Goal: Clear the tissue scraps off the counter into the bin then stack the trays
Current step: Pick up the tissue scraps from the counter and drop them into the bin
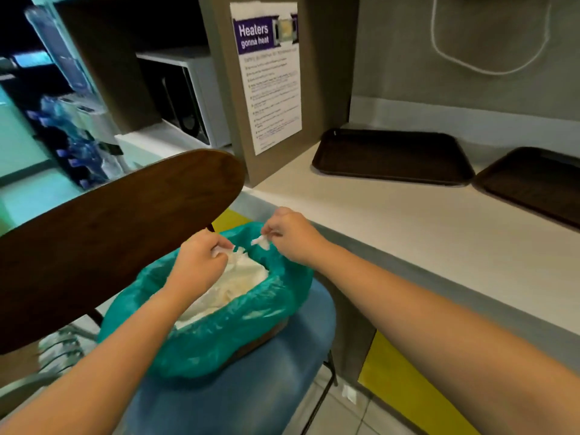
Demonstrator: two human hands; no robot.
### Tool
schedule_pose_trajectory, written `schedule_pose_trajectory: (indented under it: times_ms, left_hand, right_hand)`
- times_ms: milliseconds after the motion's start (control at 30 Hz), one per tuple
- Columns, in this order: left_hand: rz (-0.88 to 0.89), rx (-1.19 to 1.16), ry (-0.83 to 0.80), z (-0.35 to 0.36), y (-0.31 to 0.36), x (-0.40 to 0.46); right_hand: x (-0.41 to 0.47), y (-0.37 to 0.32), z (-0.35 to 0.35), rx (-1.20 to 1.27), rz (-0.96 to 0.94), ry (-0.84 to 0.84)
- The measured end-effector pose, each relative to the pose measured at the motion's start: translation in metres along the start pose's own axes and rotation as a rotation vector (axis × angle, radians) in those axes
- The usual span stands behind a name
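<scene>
Pale counter (408, 233) on the right looks clean. Mid-frame, my left hand (201, 262) clutches white tissue scraps (224, 250) and my right hand (290, 235) pinches one small white scrap (261, 242) over the green-bagged bin (219, 334). Next I let go, then stack two dark brown plastic trays (392, 155) at upper right. Poster (266, 73) reads "Heaters gonna heat".

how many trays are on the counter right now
2. One dark tray lies flat on the counter near the poster; the second tray sits just to its right, cut off by the frame edge. Others may lie out of view.
</scene>
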State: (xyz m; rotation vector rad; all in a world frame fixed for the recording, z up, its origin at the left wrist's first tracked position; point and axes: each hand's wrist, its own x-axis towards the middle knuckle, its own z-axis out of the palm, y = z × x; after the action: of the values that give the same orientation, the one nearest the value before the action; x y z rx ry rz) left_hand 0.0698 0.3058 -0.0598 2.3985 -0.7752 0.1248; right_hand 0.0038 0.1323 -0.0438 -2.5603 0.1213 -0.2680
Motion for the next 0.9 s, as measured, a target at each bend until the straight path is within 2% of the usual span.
schedule_pose_trajectory:
  times_ms: [200, 400, 600, 900]
  left_hand:
    - [-0.029, -0.001, -0.118, -0.013, -0.034, -0.005]
    - [0.022, -0.042, -0.083, -0.005, -0.029, 0.015]
    - [0.139, -0.102, -0.120, 0.029, 0.018, 0.039]
    - [0.440, -0.153, -0.240, 0.099, 0.133, 0.055]
  right_hand:
    - [0.015, -0.025, 0.028, -0.014, -0.017, -0.137]
    - [0.018, -0.017, 0.013, -0.021, 0.018, -0.017]
    - [-0.006, 0.028, -0.020, -0.064, 0.158, 0.083]
    - [-0.095, 0.110, -0.098, -0.103, 0.437, 0.227]
